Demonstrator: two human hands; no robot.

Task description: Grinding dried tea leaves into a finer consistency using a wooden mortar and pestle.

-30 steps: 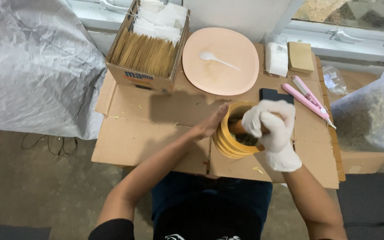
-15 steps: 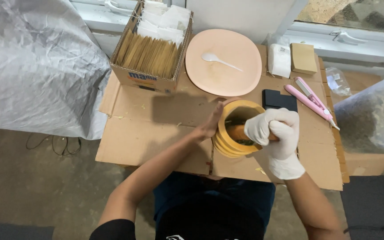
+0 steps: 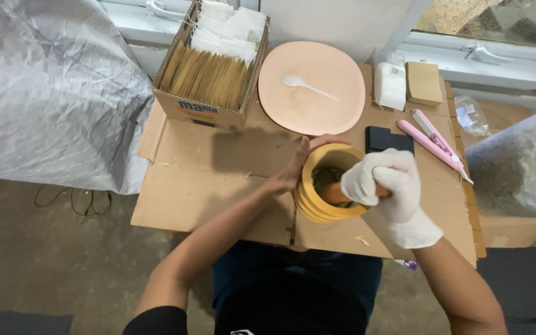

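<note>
The gloved right hand (image 3: 387, 186) has sunk from above the rim of the yellow mortar (image 3: 329, 183) to lie across its mouth, and its fingers (image 3: 367, 177) now clench the wooden pestle (image 3: 337, 193), which shows beneath them, slanting into the bowl.

The work surface is a table covered with flattened brown cardboard sheets (image 3: 218, 167). At its far left corner stands an open brown cardboard box (image 3: 209, 68) filled with upright tan and white paper packets. Beside it, along the far edge, lies a round pale pink plate (image 3: 314, 102). Toward the far right corner lie a white wrapped packet (image 3: 391, 85) and a flat tan cardboard block (image 3: 424, 83). A flat black rectangular slab (image 3: 389, 138) and a slim pink hinged tool (image 3: 432, 138) lie nearer the right edge. A yellow ribbed mortar (image 3: 317, 201) stands near the front edge.
</note>
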